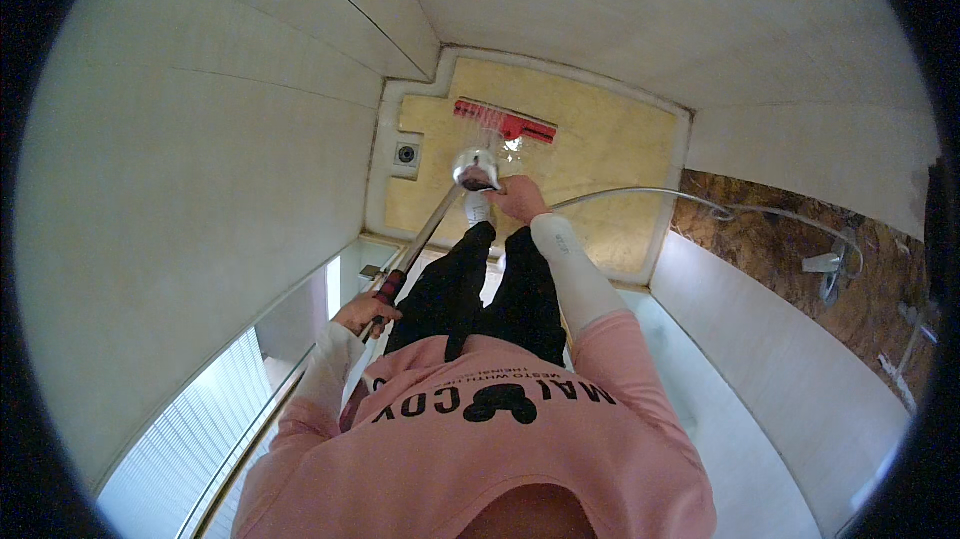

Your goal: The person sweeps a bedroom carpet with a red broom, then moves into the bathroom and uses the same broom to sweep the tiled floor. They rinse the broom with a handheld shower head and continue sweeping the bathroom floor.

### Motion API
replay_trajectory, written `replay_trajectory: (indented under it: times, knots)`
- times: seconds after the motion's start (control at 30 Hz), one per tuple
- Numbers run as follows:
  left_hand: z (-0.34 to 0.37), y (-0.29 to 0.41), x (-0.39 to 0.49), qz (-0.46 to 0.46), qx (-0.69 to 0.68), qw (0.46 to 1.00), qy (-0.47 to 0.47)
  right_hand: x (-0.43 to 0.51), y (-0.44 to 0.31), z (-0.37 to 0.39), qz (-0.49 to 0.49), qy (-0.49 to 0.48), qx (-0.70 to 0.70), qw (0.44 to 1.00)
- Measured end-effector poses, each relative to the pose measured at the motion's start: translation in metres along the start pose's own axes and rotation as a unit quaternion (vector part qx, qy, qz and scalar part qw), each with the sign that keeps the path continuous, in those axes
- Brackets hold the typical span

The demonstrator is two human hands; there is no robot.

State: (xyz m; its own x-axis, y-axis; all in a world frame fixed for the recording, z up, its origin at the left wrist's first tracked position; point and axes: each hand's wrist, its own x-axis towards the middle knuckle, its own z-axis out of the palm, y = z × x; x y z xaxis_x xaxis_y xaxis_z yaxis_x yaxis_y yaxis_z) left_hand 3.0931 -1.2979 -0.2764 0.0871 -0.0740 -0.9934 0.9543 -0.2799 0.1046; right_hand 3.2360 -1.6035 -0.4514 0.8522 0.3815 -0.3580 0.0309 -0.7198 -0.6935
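My right hand [523, 198] grips a chrome hand shower [475, 167] low in front of my legs. Water sprays from its head onto a red floor squeegee [517, 126] lying across the yellow floor. My left hand [367, 315] is closed around the dark, red-marked grip of a long pole [431, 228] beside my left thigh. The pole slants forward and passes behind the shower head, which hides where it meets the squeegee. A metal shower hose [626, 192] runs from my right hand to the right wall.
A square floor drain [406, 154] sits at the floor's left edge. A shower mixer tap [825, 265] is mounted on the brown marbled wall band [780, 239]. Pale walls close in on several sides. A glass panel with a metal-edged frame [244, 434] stands at lower left.
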Motion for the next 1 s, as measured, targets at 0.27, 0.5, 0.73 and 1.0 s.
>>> replay_trajectory:
  times: [0.27,0.5,0.73,1.0]
  knots:
    - [0.029,-0.039,-0.015,0.004,-0.190,0.980,0.053,0.008,-0.010,-0.021,0.001,-0.078,-0.031,0.996]
    - [0.038,-0.051,0.006,-0.043,-0.204,0.975,0.079,-0.040,0.136,-0.112,0.195,0.045,-0.052,0.978]
    - [-0.028,-0.062,0.037,-0.052,-0.140,0.985,0.091,-0.144,0.234,-0.179,0.303,0.319,0.317,0.840]
    - [-0.137,0.101,0.019,-0.009,0.662,0.609,0.437,-0.216,0.278,-0.128,0.301,0.675,0.495,0.457]
